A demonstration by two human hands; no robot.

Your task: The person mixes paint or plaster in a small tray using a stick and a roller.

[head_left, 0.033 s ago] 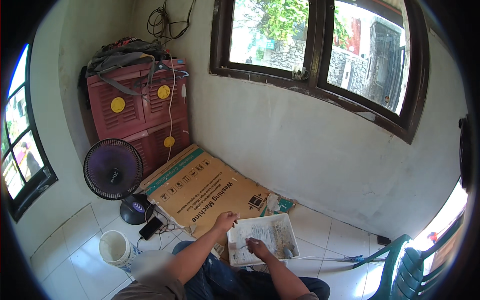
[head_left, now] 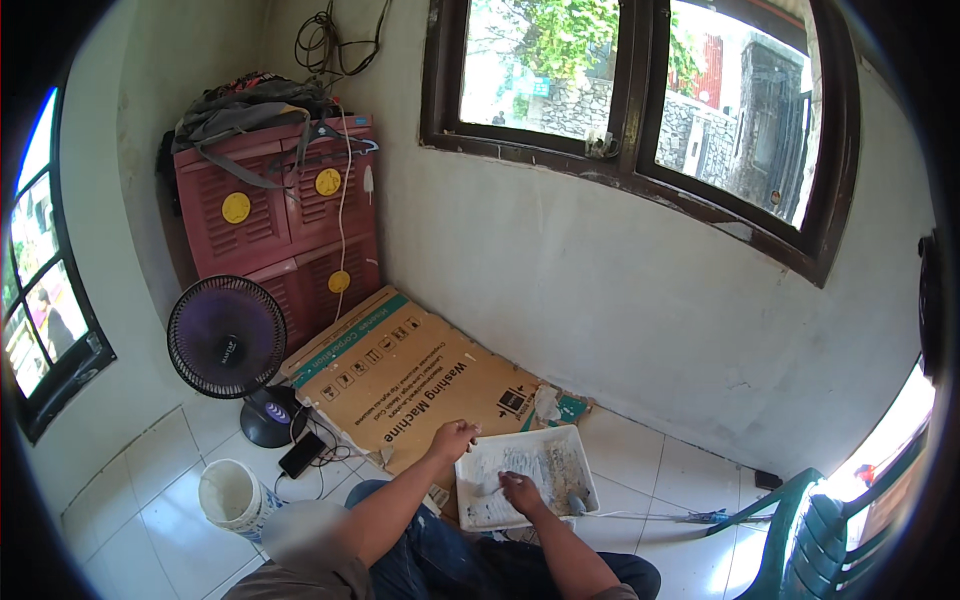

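A shallow white tray [head_left: 466, 512] with grey and dark smears inside stands on the floor in front of my lap. Inside the tray, my right hand [head_left: 519, 492] is closed on a thin, light-coloured tool [head_left: 489, 491] whose kind is too small to make out. My left hand [head_left: 455, 440] hovers by the tray's far left corner with its fingers curled together. What those fingers hold, if anything, cannot be made out. A small grey object [head_left: 577, 504] rests at the tray's near right corner.
Flattened cardboard [head_left: 400, 380] covers the floor beyond the tray. To the left are a white bucket [head_left: 228, 497], a phone [head_left: 301, 456] with cables and a black fan [head_left: 228, 338]. A green chair [head_left: 800, 535] stands at right, near a thin white rod [head_left: 640, 516].
My right hand has shifted very slightly to the right over the tray. The left hand stays where it was.
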